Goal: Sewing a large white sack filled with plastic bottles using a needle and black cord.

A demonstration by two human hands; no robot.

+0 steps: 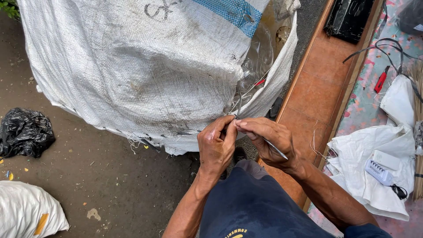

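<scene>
A big sack [132, 66] of coarse woven white plastic is looking rough and frayed. A thin needle [275, 148] is gleaming like smooth metal. The bag [24, 131] is showing glossy, crinkled black plastic; the ledge [315, 94] is looking matt orange tile.

Outdoor yard for sorting scrap or recyclables, probably beside a house. Evidence: bare dirt ground [110, 185]; a large woven white sack [132, 66] stuffed with clear plastic bottles [260, 53]; a black rubbish bag [24, 132]; a tiled step [317, 92] edging a patterned mat [365, 101].
</scene>
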